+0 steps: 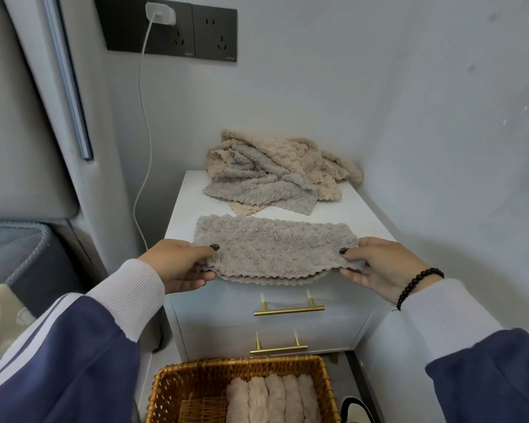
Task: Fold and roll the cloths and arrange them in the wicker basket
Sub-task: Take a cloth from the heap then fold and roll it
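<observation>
Grey fleece, the folded cloth [275, 248] lies in the centre of the frame on the white cabinet [358, 215], its near edge over the front. The left hand [177, 265] and the right hand [379, 267] pinch its two ends, thumbs on top. Behind it lies a cloth pile [275, 172]. At the bottom, the wicker basket [177, 383] holds five rolled cloths [272, 398].

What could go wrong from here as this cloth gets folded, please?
1. The cloth overhangs the cabinet's front edge, held only at its ends by the left hand and right hand; its layers may slip apart.
2. The pile lies just behind; pushing the cloth back could drag it.
3. The basket sits below, with rolls on its right; a dropped cloth might disturb them.
</observation>
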`<action>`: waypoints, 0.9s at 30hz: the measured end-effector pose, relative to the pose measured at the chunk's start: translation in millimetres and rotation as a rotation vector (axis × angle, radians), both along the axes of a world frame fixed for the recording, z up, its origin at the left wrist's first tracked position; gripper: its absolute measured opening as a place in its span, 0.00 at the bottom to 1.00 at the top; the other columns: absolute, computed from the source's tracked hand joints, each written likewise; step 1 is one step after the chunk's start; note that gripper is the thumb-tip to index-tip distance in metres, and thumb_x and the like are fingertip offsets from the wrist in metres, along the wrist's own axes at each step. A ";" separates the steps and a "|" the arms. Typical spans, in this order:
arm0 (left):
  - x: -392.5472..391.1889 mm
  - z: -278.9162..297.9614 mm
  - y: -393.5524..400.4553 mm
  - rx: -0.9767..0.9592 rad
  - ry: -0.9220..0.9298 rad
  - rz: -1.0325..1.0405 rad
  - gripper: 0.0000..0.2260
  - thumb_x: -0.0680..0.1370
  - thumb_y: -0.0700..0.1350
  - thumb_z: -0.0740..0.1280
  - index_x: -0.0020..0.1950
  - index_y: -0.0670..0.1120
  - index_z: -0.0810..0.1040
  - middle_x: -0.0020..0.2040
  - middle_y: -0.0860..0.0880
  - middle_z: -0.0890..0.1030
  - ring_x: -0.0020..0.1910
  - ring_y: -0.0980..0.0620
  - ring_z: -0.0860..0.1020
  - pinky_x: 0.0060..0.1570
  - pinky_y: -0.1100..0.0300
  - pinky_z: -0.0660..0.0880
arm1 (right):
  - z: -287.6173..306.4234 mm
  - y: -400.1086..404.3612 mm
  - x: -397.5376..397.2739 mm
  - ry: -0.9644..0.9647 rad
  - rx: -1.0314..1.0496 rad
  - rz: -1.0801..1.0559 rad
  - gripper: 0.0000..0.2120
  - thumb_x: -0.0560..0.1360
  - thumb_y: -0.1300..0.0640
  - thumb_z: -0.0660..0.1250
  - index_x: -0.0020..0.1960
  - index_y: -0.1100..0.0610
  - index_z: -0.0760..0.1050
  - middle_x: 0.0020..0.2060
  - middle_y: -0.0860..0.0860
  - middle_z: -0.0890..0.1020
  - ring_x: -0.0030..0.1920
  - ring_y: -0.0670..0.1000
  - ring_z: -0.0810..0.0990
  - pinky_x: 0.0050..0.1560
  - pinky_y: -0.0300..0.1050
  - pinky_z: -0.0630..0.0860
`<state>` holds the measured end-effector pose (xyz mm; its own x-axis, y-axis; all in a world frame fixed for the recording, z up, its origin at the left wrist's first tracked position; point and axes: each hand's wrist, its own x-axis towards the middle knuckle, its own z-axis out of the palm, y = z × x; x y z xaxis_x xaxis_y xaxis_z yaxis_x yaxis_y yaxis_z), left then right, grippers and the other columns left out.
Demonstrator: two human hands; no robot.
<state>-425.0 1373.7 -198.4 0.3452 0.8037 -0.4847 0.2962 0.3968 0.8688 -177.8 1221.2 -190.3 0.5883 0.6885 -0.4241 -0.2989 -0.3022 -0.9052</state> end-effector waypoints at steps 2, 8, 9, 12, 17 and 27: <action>3.3 3.6 -0.3 0.018 -0.054 0.033 0.07 0.75 0.39 0.71 0.49 0.36 0.78 0.37 0.40 0.82 0.27 0.52 0.81 0.27 0.64 0.79 | 5.3 -2.7 -3.6 0.064 0.036 0.011 0.06 0.75 0.73 0.62 0.42 0.65 0.72 0.43 0.60 0.79 0.41 0.54 0.79 0.31 0.38 0.80; 6.3 29.3 5.2 0.078 -0.383 0.178 0.03 0.75 0.37 0.69 0.46 0.37 0.79 0.31 0.44 0.81 0.25 0.54 0.80 0.25 0.67 0.76 | 31.3 -4.8 4.6 0.168 0.290 -0.159 0.02 0.75 0.72 0.62 0.44 0.68 0.73 0.41 0.61 0.78 0.30 0.49 0.81 0.28 0.34 0.78; 4.8 30.8 5.9 0.069 -0.411 0.188 0.03 0.75 0.37 0.68 0.45 0.37 0.79 0.28 0.45 0.80 0.25 0.55 0.79 0.25 0.67 0.76 | 33.0 -5.8 6.1 0.188 0.307 -0.185 0.02 0.75 0.71 0.62 0.44 0.68 0.73 0.41 0.60 0.77 0.29 0.49 0.81 0.28 0.34 0.77; 0.7 36.3 8.8 0.047 -0.509 0.203 0.03 0.75 0.37 0.68 0.44 0.38 0.78 0.27 0.47 0.79 0.24 0.56 0.77 0.24 0.69 0.74 | 43.8 -8.7 8.9 0.235 0.377 -0.249 0.01 0.75 0.68 0.64 0.45 0.65 0.74 0.42 0.59 0.77 0.34 0.48 0.79 0.28 0.32 0.77; -3.5 47.0 12.0 0.067 -0.572 0.212 0.03 0.75 0.38 0.67 0.43 0.39 0.77 0.27 0.47 0.78 0.23 0.57 0.76 0.24 0.69 0.74 | 59.1 -15.8 8.9 0.190 0.423 -0.292 0.01 0.73 0.65 0.68 0.43 0.61 0.76 0.39 0.56 0.79 0.26 0.46 0.80 0.27 0.32 0.75; -1.7 33.5 16.8 0.171 -0.399 0.193 0.03 0.75 0.36 0.67 0.42 0.38 0.79 0.26 0.47 0.75 0.21 0.57 0.73 0.29 0.65 0.77 | 46.1 -2.6 11.1 -0.113 0.147 -0.182 0.04 0.72 0.67 0.67 0.39 0.62 0.74 0.33 0.54 0.78 0.25 0.47 0.78 0.25 0.35 0.75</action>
